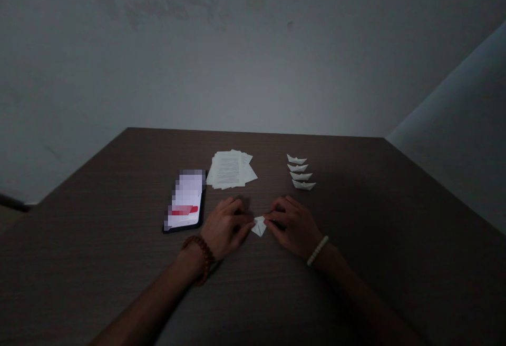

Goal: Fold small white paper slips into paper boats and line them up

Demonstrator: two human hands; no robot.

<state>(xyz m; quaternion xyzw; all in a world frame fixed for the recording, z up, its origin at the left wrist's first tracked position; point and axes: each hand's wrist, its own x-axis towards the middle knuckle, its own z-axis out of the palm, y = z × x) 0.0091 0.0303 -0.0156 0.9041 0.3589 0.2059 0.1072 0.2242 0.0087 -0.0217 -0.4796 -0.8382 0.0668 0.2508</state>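
Note:
A small folded piece of white paper (259, 227) lies low over the table between my two hands, its lower end tapering to a point. My left hand (226, 227) pinches its left corner between thumb and forefinger. On the opposite side, my right hand (294, 226) grips the right corner the same way, fingers curled. Beyond my right hand, several folded paper boats (302, 176) stand in a column. A loose stack of printed paper sheets (227, 169) lies beyond my left hand.
A phone (185, 198) with a lit, partly blurred screen lies left of my left hand. The dark wooden table (130, 177) ends at a pale wall (253, 72) at the back. Another pale surface (466, 109) slopes along the right side.

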